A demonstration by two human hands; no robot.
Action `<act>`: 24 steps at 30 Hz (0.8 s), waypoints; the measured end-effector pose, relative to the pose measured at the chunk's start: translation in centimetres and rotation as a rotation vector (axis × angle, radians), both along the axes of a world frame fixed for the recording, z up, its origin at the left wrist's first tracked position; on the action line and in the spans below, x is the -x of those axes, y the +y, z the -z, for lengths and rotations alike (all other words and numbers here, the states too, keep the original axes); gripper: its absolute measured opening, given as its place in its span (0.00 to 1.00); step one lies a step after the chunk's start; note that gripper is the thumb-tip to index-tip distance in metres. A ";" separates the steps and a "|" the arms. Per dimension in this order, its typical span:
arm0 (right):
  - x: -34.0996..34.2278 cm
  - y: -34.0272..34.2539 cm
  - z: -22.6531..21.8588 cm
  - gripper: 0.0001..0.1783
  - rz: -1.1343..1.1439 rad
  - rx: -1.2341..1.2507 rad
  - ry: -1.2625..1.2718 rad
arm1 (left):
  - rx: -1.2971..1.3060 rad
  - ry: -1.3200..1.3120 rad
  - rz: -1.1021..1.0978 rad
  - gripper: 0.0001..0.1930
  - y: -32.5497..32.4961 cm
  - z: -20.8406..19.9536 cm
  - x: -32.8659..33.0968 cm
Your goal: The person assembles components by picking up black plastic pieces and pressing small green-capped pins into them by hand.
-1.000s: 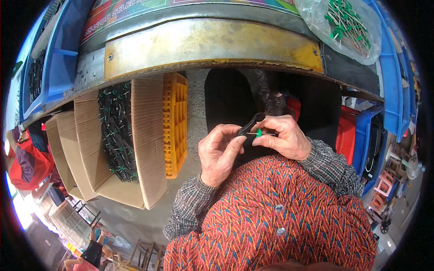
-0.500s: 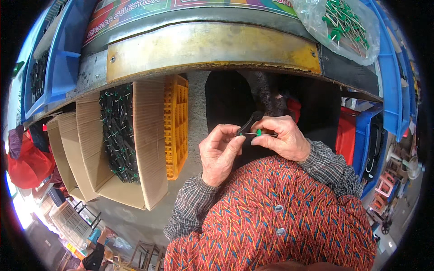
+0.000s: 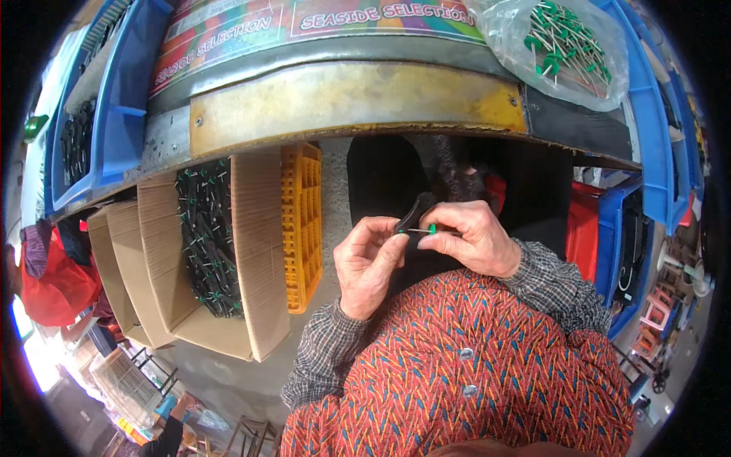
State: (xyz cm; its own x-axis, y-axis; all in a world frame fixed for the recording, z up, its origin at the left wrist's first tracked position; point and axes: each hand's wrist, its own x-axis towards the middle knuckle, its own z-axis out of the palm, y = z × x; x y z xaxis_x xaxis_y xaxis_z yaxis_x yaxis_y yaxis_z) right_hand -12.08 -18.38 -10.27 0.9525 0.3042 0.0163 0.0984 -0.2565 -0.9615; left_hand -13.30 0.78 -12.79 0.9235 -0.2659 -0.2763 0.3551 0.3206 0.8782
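Note:
Over my lap, my left hand (image 3: 365, 263) pinches a black curved handle-like piece (image 3: 416, 211) between thumb and fingers. Its upper end leans toward my right hand (image 3: 478, 238). That hand is closed on a thin metal pin with a green collar (image 3: 432, 229). The pin's other end meets the lower end of the black piece at my left fingertips; whether it sits inside a hole I cannot tell. More green-headed pins (image 3: 560, 49) lie in a clear plastic bag (image 3: 499, 30) on the bench's right side.
Ahead runs the bench edge with its worn metal strip (image 3: 358, 99). At left a cardboard box (image 3: 259, 259) holds many black pieces with green bits, beside an orange plastic crate (image 3: 302, 228). Blue bins (image 3: 114, 137) flank the bench; a red container (image 3: 582, 244) stands at right.
The whole view has shifted slightly, showing more of the bench top. Both hands keep their grips; the green collar stays close to my right fingertips.

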 end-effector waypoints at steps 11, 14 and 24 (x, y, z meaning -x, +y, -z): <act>-0.5 -0.6 -2.2 0.13 -0.058 -0.009 0.233 | -0.005 0.022 -0.040 0.07 -0.3 -1.5 -0.4; -0.4 -0.6 -2.0 0.13 -0.067 0.007 0.033 | 0.029 0.017 -0.033 0.08 -0.5 -1.8 -0.3; -0.3 -0.5 -0.5 0.14 0.031 -0.004 -0.132 | -0.017 -0.017 -0.046 0.08 -0.9 -1.9 -0.6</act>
